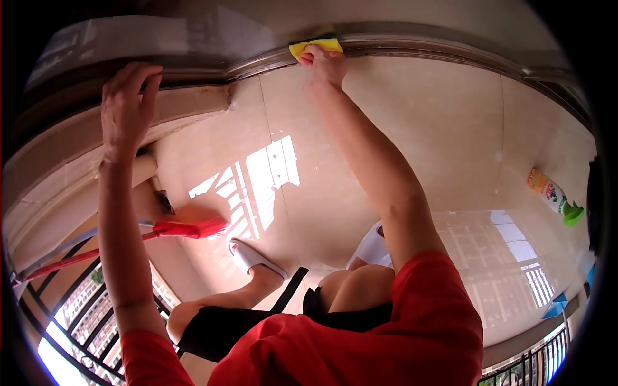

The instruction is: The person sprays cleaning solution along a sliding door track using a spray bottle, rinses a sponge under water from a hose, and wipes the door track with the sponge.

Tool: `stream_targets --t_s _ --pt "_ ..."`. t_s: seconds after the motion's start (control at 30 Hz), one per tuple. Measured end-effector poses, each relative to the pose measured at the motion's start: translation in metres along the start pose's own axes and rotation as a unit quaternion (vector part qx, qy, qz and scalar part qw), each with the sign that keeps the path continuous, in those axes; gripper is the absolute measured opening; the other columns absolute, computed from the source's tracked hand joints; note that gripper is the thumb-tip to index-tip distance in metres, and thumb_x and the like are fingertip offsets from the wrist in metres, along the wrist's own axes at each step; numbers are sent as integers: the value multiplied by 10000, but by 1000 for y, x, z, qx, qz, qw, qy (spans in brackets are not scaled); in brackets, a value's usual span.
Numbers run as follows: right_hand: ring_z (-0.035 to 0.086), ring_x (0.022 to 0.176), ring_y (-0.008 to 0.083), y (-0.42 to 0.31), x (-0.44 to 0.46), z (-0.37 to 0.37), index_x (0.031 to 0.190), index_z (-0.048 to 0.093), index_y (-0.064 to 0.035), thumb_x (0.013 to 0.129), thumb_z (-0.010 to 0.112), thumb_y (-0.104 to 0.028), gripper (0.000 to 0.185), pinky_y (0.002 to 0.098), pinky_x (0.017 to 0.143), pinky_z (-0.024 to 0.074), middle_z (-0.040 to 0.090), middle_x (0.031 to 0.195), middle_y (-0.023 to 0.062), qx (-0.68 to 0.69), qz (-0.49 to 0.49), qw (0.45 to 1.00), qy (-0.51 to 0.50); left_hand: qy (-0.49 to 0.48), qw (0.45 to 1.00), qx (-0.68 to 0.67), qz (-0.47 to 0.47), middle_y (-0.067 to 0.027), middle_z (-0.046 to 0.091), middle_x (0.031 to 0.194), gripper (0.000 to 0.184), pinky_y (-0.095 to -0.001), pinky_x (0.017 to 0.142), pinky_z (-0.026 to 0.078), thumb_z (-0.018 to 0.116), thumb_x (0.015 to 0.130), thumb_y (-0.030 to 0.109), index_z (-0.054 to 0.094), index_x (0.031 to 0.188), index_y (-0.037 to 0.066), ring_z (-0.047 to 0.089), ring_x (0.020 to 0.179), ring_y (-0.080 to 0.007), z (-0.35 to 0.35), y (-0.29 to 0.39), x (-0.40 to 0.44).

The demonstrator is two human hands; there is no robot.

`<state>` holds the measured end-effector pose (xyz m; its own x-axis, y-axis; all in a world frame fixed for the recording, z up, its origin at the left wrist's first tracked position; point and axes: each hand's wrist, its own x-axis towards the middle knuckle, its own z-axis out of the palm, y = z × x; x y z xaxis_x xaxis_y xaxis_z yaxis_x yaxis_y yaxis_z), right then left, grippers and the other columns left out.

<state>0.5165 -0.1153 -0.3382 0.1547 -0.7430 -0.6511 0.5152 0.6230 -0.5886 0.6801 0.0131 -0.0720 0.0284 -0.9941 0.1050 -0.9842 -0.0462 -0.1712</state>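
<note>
My right hand [326, 66] grips a yellow sponge [329, 44] with a dark side, pressing it against the brown sliding-door track [418, 50] at the top of the view. My left hand [129, 109] is off to the left beside the dark lower frame [187, 78]. Its fingers are bent forward and the thumb stands apart, with nothing seen in it. Whether its fingertips rest on the frame, I cannot tell. Below that hand runs a pale tiled ledge [187, 106].
A red broom [193, 228] leans at the left, near black railings [84, 315]. On the glossy tiled floor [412, 122], a spray bottle with a green head [547, 190] lies at the right. My feet wear white slippers [243, 256]. A blue object [555, 306] is at the lower right.
</note>
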Motion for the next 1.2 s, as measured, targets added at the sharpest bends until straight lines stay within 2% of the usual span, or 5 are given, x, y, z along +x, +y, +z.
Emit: stream_targets --t_s 0.33,0.6,0.83,1.03,1.2 --pt "563 629 134 -90 58 -68 788 535 -41 780 618 31 110 296 591 541 590 735 54 127 -204 969 64 24 1000 14 3 -36 642 960 133 -345 828 441 637 828 105 636 961 99 603 909 -256 5 1 -4" --pt "652 779 215 -17 13 -17 931 607 33 807 659 9 136 356 738 592 639 870 117 -7 23 999 -26 8 1000 -11 13 -46 648 967 133 -358 800 462 639 842 108 641 975 93 610 903 -265 7 -5 -4" --pt "609 656 167 -122 62 -85 814 544 1 807 628 43 94 324 628 587 605 780 78 75 -243 961 113 25 999 29 21 -43 650 978 137 -354 798 462 637 854 122 642 989 94 612 915 -263 6 0 -5" --pt "626 656 171 -40 24 -45 844 521 26 807 650 53 137 334 621 595 606 806 114 -43 -232 971 -37 21 999 38 11 -41 646 968 136 -357 802 457 634 854 119 640 989 99 610 908 -258 4 3 -2" --pt "613 650 175 -133 63 -96 851 545 39 799 636 77 112 324 603 582 611 806 109 28 -347 933 85 13 999 31 2 -58 638 969 129 -357 811 452 624 861 116 635 988 93 603 910 -269 5 1 -2"
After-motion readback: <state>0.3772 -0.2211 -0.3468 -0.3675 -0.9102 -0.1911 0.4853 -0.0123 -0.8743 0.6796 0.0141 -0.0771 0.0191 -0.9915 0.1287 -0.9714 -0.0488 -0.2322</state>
